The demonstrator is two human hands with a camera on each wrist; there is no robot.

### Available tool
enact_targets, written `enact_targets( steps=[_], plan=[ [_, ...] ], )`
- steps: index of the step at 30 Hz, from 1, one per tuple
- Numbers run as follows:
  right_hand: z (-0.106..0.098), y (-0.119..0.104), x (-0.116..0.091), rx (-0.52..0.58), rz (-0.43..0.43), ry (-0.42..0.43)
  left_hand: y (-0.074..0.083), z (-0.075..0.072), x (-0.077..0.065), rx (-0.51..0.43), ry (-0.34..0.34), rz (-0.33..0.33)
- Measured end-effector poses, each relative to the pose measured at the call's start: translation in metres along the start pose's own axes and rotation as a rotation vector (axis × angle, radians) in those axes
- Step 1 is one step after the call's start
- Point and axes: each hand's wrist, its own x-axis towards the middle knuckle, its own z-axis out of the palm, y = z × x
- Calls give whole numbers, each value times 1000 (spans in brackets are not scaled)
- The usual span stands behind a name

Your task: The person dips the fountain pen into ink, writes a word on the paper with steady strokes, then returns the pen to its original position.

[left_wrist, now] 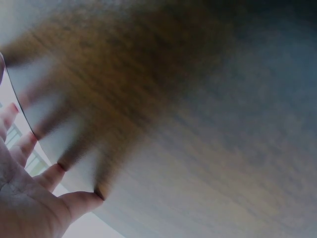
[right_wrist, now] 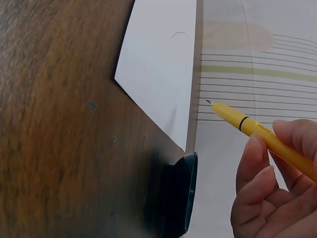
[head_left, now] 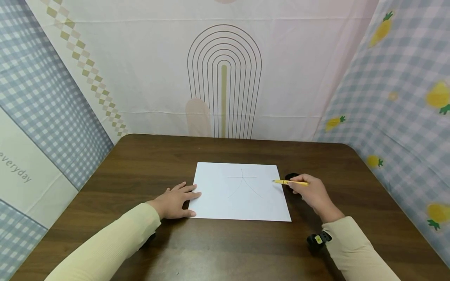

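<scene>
A white sheet of paper (head_left: pixel 211 195) lies on the table, bearing thin lines: a cross with two curved strokes spreading downward. Spread out flat, my left hand (head_left: pixel 174 202) rests at the sheet's left edge, its fingertips on the paper. In the left wrist view, the left hand (left_wrist: pixel 29 198) appears from the palm side with fingers apart. My right hand (head_left: pixel 312 191) pinches a yellow pen (head_left: pixel 290 182) near the sheet's right edge. The right wrist view shows the pen (right_wrist: pixel 233 116) between thumb and fingers of the right hand (right_wrist: pixel 272 198), its fine dark tip raised off the paper.
A black rounded object (head_left: pixel 291 176) sits on the table right of the sheet, partly hidden by my right hand. The brown wooden table (head_left: pixel 225 249) ends at a patterned cloth backdrop (head_left: pixel 151 58). Checked cloth (head_left: pixel 393 117) hangs on the right.
</scene>
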Motion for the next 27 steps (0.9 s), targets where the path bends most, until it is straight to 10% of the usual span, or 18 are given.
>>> enact_targets(
  steps=[27],
  plan=[
    [-19, 18, -1, 49, 57, 50, 2, -1, -1, 5, 13, 20]
  ],
)
